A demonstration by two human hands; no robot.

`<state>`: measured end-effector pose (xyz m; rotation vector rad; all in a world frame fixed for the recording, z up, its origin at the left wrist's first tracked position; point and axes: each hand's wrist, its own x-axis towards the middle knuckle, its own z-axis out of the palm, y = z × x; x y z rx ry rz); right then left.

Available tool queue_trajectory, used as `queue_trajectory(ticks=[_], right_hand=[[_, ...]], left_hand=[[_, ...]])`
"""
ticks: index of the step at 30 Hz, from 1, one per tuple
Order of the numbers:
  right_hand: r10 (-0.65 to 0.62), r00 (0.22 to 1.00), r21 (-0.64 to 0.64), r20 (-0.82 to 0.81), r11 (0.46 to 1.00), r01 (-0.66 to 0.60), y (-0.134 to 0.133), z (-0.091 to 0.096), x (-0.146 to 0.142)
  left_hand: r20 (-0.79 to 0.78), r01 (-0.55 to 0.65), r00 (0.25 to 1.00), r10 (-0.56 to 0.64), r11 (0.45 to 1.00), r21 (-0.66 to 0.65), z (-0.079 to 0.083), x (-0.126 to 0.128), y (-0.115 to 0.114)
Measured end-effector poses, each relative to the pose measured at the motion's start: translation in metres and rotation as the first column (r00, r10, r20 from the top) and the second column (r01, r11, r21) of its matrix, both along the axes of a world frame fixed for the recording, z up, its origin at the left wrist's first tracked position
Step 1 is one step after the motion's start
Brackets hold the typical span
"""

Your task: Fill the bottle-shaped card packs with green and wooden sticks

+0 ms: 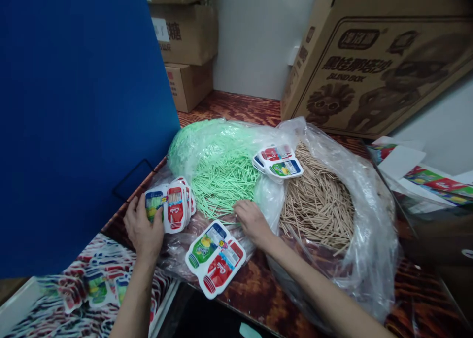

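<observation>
The left hand (145, 229), near the surface's (258, 286) left edge, is clamped on a stack (174, 205) of flat packs: white-rimmed, twin-bottle shapes, one half blue and green, the other red and marked Cola. The right hand (254, 224) has its fingertips together at the near side of the green sticks (225, 180); whether they pinch any, I cannot tell. A single pack (216, 259) lies slantwise at the surface's near edge, glossy and face up.

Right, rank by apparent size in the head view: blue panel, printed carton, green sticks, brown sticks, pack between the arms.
Blue panel
Printed carton
Green sticks, brown sticks: too alike to rank
Pack between the arms
</observation>
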<state>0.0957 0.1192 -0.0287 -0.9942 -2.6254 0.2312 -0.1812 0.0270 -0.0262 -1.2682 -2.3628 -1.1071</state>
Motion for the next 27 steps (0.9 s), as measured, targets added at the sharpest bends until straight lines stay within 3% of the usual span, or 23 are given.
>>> queue_trajectory(ticks=[3, 6, 10, 14, 17, 19, 21, 23, 27], right_hand=[[-0.109, 0.993, -0.04, 0.049, 0.993, 0.111, 0.006, 0.004, -0.019], [-0.161, 0.972, 0.03, 0.173, 0.987, 0.158, 0.008, 0.009, -0.044], [-0.147, 0.941, 0.122, 0.304, 0.986, 0.115, 0.004, 0.011, -0.072], [-0.108, 0.921, 0.161, 0.373, 0.986, 0.051, 0.007, 0.008, -0.083], [-0.086, 0.929, 0.098, 0.36, 0.994, 0.054, 0.013, 0.008, -0.076], [-0.093, 0.969, -0.057, 0.229, 0.992, 0.109, 0.018, 0.009, -0.066], [-0.184, 0.983, -0.333, 0.011, 0.926, 0.177, 0.025, 0.012, -0.055], [-0.306, 0.942, -0.57, -0.136, 0.802, 0.178, 0.035, 0.014, -0.046], [-0.371, 0.903, -0.763, -0.215, 0.641, 0.082, 0.056, 0.022, -0.034]], left_hand=[[0.024, 0.005, 1.0, -0.006, 1.0, 0.007, -0.003, 0.001, -0.004], [0.039, 0.013, 0.999, -0.013, 1.0, 0.003, -0.005, 0.004, -0.007], [0.045, 0.019, 0.999, -0.019, 1.0, 0.017, -0.005, 0.01, -0.012], [0.05, 0.032, 0.998, -0.033, 0.999, 0.027, 0.001, 0.014, -0.016], [0.038, 0.047, 0.998, -0.049, 0.997, 0.053, 0.008, 0.017, -0.019], [0.031, 0.063, 0.997, -0.066, 0.995, 0.08, 0.014, 0.021, -0.021], [0.028, 0.088, 0.995, -0.092, 0.99, 0.113, 0.02, 0.027, -0.023], [0.028, 0.121, 0.992, -0.127, 0.982, 0.147, 0.025, 0.035, -0.024], [0.066, 0.242, 0.964, -0.259, 0.951, 0.194, 0.029, 0.057, -0.021]])
